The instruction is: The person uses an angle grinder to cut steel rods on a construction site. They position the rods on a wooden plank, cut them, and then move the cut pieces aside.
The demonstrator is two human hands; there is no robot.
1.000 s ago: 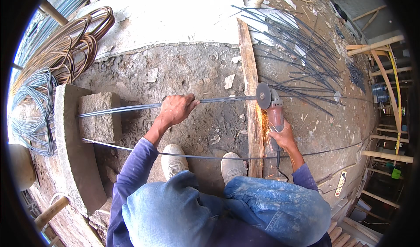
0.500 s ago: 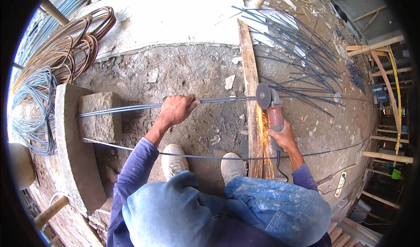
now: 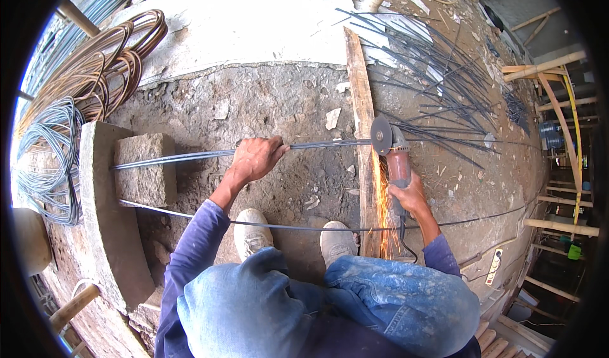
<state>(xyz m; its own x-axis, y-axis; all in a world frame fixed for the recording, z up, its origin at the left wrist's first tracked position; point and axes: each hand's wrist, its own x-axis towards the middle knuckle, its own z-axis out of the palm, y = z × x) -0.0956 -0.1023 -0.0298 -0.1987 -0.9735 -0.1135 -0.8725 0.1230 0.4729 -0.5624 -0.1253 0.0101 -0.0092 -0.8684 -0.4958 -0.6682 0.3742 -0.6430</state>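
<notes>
Left hand (image 3: 257,158) closed around a bundle of steel rods (image 3: 190,157) spanning a stone block (image 3: 144,167) and a wooden plank (image 3: 361,129) on the ground. Right hand (image 3: 409,196) grips a red angle grinder (image 3: 392,152), disc at the rods above the plank, sparks falling.

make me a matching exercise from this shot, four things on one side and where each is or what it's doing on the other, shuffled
Things:
1. left hand
2. right hand
3. rough grey stone block
4. coil of rusty brown wire

Places or states:
A. lies on the ground at the far left, beside a grey-blue coil
B. holds the red angle grinder by its body, sparks falling under the disc
C. closed on the bundle of thin grey steel rods
D. sits under the left end of the rods

Pairs: 1-C, 2-B, 3-D, 4-A
</notes>
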